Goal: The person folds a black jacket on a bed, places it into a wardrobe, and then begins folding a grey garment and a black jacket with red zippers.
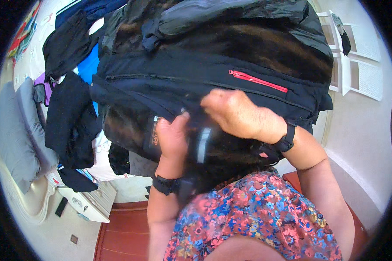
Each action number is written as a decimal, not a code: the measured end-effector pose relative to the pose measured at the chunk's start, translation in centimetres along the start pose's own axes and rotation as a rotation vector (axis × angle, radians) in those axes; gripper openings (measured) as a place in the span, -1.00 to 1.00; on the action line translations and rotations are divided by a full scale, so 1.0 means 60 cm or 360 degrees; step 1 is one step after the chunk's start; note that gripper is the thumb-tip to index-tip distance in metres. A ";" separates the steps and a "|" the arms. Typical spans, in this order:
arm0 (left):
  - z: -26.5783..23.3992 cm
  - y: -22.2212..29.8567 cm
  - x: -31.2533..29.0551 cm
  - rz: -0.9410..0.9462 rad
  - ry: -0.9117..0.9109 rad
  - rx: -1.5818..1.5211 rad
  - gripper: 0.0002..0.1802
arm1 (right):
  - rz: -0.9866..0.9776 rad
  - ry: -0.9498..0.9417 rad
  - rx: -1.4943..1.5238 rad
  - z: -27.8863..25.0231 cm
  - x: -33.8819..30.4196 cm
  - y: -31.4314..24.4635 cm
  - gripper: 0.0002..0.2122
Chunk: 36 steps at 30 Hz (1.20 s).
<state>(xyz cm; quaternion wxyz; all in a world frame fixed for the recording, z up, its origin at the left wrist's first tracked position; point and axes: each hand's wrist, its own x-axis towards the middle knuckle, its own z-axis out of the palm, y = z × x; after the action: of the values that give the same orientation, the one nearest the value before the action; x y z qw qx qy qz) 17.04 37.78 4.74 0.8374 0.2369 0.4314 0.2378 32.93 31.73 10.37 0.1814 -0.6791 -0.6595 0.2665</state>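
Observation:
A dark jacket (161, 65) with a red zipper (259, 81) on its front lies spread out before me, and brown patches show on its dark fabric. My left hand (173, 132) is closed on the jacket's front, thumb upward beside a small shiny spot that looks like a snap. Just to its right, my right hand (233, 112) is curled with its fingertips pinched at the jacket's dark cloth; slight blur hides the exact grip. A pale reflective strip (203, 145) and a label with orange lettering (154, 132) show on the near part of the jacket.
Several black garments (72, 117) lie to the left, with a blue one (89, 65) among them. Grey pillows (19, 130) rest at the far left. A white drawer unit (91, 202) stands at lower left, and a white shelf rack (357, 56) at right.

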 end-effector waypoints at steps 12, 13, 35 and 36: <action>-0.015 -0.017 -0.028 0.0167 0.0153 -0.0118 -0.83 | 0.1620 0.0044 0.2139 0.080 -0.052 -0.001 -0.82; -0.019 -0.016 -0.028 0.0168 0.0152 -0.0123 -0.83 | 0.1621 0.0043 0.2134 0.080 -0.048 -0.003 -0.82; -0.021 0.002 -0.018 0.0113 -0.0089 0.0202 -0.88 | 0.0835 0.0274 0.1223 0.123 0.002 0.040 -0.84; -0.015 0.004 -0.017 0.0107 -0.0095 0.0181 -0.88 | 0.0733 0.0185 0.1054 0.123 -0.003 0.041 -0.76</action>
<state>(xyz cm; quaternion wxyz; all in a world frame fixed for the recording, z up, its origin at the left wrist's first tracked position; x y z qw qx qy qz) 15.70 37.55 5.04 0.8266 0.3056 0.4109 0.2337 30.46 30.64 3.04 0.3627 -0.7278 -0.3574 0.4594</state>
